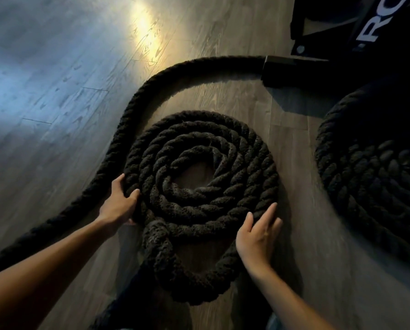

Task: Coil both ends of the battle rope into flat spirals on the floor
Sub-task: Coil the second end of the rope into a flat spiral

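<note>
The battle rope point(254, 158) lies on the floor point(56, 91) directly in front of the person, wound into a flat spiral point(199, 115) of several turns with a small bare patch of planks at its centre. The left hand point(119, 203) grips the spiral's outer turn at its left edge, fingers and thumb curled around the rope. The right hand point(256, 236) lies spread with straight fingers against the outer turn at the lower right edge. Below the spiral, nearest the person, the rope crosses itself and bulges out in a slack loop point(175, 270) not yet snug to the turns. A loose run point(132, 108) of rope sweeps from the lower left corner up around the spiral's left and top, with a strip of floor between them, and reaches a black frame point(294, 67) at upper right bearing partly cut-off white letters. A second spiral point(375, 177), tightly packed, sits to the right, separated by a band of bare floor. The widest open room lies to the left and above. The floor is grey wood-grain plank, with a bright glare at the top.
</note>
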The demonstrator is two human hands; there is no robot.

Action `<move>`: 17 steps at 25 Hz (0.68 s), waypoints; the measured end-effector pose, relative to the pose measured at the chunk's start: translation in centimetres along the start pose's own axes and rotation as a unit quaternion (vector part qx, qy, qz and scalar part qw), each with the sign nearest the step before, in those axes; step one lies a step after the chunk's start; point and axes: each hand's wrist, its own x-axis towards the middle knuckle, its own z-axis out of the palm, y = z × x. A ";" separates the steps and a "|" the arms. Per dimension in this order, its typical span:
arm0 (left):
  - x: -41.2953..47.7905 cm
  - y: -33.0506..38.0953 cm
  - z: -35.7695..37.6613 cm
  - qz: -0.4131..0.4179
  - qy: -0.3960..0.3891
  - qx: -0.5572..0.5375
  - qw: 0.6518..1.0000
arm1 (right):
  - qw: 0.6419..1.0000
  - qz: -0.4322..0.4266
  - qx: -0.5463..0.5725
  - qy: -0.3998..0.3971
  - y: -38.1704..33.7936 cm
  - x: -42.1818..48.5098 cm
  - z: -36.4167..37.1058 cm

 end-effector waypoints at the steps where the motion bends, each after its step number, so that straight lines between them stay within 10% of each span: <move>1: 0.1 0.3 -0.2 -0.004 -0.012 -0.011 1.000 | 1.000 -0.021 -0.015 0.018 -0.4 0.7 -0.2; 9: -2.0 -0.6 1.0 -0.074 -0.059 -0.075 0.993 | 0.971 -0.148 -0.176 -0.071 -5.0 15.7 -3.1; 17: 3.9 0.7 -0.9 -0.029 0.039 -0.065 0.997 | 0.991 -0.033 -0.096 -0.091 -4.3 9.2 -2.5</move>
